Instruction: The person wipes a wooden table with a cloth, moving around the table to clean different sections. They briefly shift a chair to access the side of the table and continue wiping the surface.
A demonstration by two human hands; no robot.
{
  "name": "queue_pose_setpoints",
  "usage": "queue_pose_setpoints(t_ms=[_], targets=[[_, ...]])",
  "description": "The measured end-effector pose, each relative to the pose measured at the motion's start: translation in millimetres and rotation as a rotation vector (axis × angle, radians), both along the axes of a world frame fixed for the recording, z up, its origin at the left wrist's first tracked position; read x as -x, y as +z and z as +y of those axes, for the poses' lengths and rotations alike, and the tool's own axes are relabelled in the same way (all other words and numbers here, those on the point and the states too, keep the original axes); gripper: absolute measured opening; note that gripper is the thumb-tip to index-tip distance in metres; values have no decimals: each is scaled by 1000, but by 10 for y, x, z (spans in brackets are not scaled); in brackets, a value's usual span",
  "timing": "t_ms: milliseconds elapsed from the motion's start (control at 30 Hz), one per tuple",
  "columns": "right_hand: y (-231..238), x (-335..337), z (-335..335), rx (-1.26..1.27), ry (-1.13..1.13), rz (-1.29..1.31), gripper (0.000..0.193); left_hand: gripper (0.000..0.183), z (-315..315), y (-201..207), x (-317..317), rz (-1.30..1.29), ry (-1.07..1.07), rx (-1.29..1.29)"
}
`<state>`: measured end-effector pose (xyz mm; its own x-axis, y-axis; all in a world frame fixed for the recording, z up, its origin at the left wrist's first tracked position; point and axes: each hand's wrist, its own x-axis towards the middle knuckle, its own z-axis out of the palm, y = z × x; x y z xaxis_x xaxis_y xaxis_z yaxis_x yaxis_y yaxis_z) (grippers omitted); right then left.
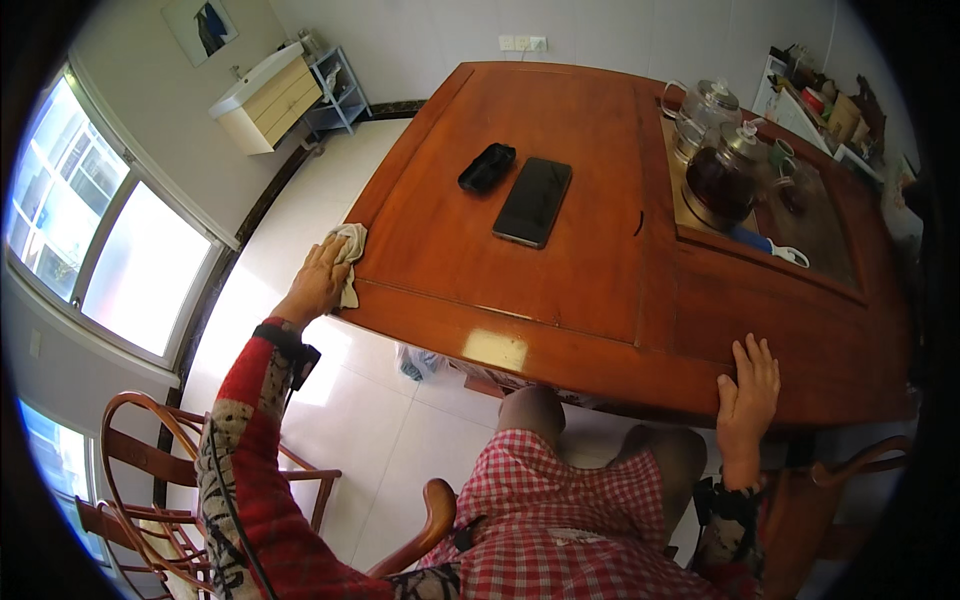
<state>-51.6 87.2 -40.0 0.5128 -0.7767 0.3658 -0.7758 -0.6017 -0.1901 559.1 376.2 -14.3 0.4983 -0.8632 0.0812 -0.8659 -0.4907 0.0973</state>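
My left hand [318, 276] presses a pale, crumpled cloth [350, 248] against the near left corner of the brown wooden table [440, 270]. Part of the cloth hangs over the edge beside my fingers. My right hand [748, 392] lies open at the table's front edge on the right, its fingers stretched over the wood and nothing in them. Toward the middle of the tabletop are a dark smartphone [533, 203], lying flat, and a small black case [487, 168] just left of it.
A recessed tea tray [830, 240] at the right bears a glass teapot of dark liquid [722, 180], a clear glass pot [707, 112] and a blue-and-white tool [770, 245]. A wooden armchair [150, 455] stands at lower left. A washbasin cabinet [270, 100] is against the far wall.
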Motion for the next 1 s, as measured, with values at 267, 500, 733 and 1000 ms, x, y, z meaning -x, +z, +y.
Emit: queue_pose_setpoints(t_ms=[267,500,733,1000], targets=[[-2,-35,-10,30,-10,27,47,63,-976,32,-520,62,29,-61],[76,-71,2,-29,-40,56,50,51,-1961,11,-830,50,-114,-65],[188,-118,-16,-104,-79,155,53,54,-2841,-186,-1420,-26,-183,48],[202,-102,-40,-114,-41,148,53,47,-3403,-178,-1467,37,-331,15]])
